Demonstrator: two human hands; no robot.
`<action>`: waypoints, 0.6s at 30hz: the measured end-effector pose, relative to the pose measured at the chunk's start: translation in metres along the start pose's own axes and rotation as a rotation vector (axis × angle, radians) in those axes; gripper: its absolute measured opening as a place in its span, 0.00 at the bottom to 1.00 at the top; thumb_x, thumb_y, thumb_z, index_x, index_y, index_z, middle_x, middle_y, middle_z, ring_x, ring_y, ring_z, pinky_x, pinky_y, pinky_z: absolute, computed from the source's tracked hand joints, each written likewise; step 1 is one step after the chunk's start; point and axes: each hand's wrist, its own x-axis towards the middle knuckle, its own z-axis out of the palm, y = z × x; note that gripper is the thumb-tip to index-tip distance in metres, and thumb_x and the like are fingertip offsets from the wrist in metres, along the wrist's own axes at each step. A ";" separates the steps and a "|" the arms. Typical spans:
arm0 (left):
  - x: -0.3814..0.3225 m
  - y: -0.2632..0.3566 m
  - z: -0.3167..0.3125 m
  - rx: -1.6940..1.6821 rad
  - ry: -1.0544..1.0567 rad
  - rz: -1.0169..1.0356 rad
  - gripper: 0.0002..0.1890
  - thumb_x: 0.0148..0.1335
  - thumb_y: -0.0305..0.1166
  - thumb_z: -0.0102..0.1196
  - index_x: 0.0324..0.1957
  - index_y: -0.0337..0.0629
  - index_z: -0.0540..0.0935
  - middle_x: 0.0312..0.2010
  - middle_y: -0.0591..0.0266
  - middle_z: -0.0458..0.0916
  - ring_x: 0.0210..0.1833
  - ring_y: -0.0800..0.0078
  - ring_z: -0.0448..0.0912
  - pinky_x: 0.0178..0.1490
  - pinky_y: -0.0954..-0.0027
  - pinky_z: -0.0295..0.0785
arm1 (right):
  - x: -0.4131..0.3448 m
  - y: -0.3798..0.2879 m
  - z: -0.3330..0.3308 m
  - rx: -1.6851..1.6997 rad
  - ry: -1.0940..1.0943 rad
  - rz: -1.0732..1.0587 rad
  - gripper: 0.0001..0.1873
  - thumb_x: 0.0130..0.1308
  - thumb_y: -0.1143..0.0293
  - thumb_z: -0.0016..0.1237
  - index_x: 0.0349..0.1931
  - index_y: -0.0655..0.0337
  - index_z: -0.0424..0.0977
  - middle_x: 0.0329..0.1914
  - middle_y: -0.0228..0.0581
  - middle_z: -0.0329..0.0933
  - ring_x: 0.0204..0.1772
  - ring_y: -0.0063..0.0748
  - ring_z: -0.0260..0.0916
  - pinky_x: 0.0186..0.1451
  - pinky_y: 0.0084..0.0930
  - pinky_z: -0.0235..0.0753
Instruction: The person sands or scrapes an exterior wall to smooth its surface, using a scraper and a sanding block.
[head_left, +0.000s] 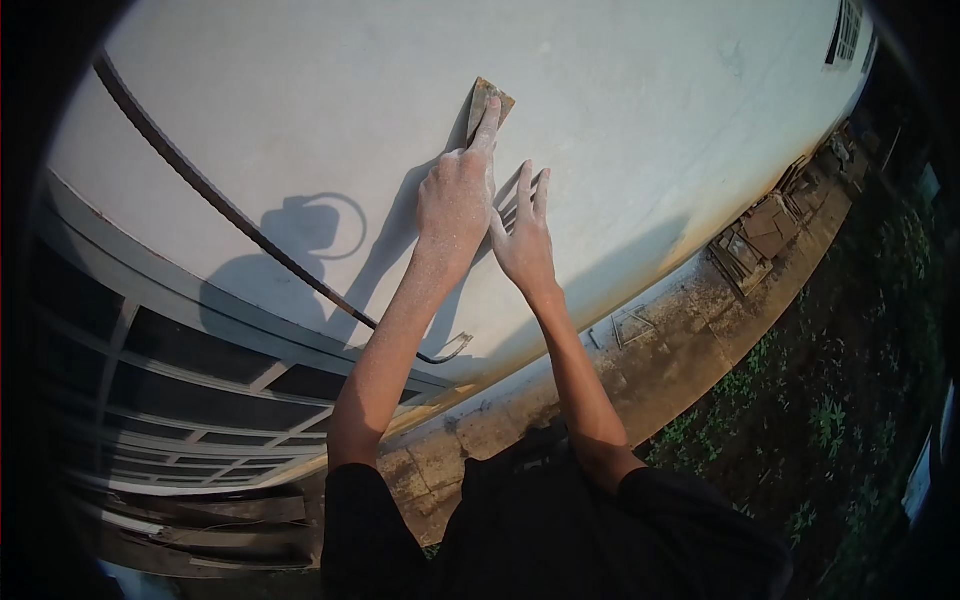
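Observation:
Before me rises a pale plastered wall (637, 97). My left hand (456, 191), dusted with white powder, holds a small worn flat blade, like a putty knife (480, 105), against the wall, its index finger stretched along the blade. The blade's handle is hidden by the hand. Just right of and below it, my right hand (525, 240) is at the wall with its fingers spread and nothing in it; whitish dust covers its fingertips. Shadows of my arms, head and a looped shape fall on the wall to the left.
A dark ribbed bar or cable (202, 187) runs diagonally across the wall to a bent, frayed-looking end. A gridded window frame (180, 367) stands lower left, with boards (247, 525) below it. A stained concrete ledge (675, 360) follows the wall's foot, bearing stacked broken boards (765, 229); plants grow beyond.

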 end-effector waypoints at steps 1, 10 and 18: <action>-0.011 -0.007 0.001 -0.011 -0.050 -0.031 0.27 0.70 0.32 0.43 0.70 0.50 0.60 0.28 0.40 0.80 0.35 0.43 0.80 0.38 0.52 0.77 | 0.000 0.002 -0.003 -0.006 -0.008 0.016 0.45 0.63 0.60 0.53 0.74 0.58 0.40 0.74 0.74 0.32 0.56 0.63 0.72 0.55 0.41 0.75; -0.018 -0.024 -0.010 -0.050 0.013 -0.044 0.26 0.70 0.33 0.43 0.70 0.48 0.60 0.29 0.37 0.80 0.35 0.42 0.80 0.37 0.53 0.78 | -0.002 0.003 0.005 0.032 -0.028 0.043 0.47 0.64 0.54 0.52 0.75 0.54 0.37 0.75 0.72 0.29 0.65 0.72 0.60 0.59 0.45 0.73; -0.011 -0.013 0.006 -0.075 -0.020 -0.060 0.29 0.67 0.27 0.47 0.70 0.48 0.61 0.31 0.37 0.80 0.34 0.44 0.81 0.37 0.53 0.78 | -0.005 0.002 -0.001 0.073 -0.040 0.078 0.45 0.65 0.57 0.50 0.75 0.54 0.37 0.76 0.68 0.29 0.68 0.69 0.57 0.62 0.43 0.71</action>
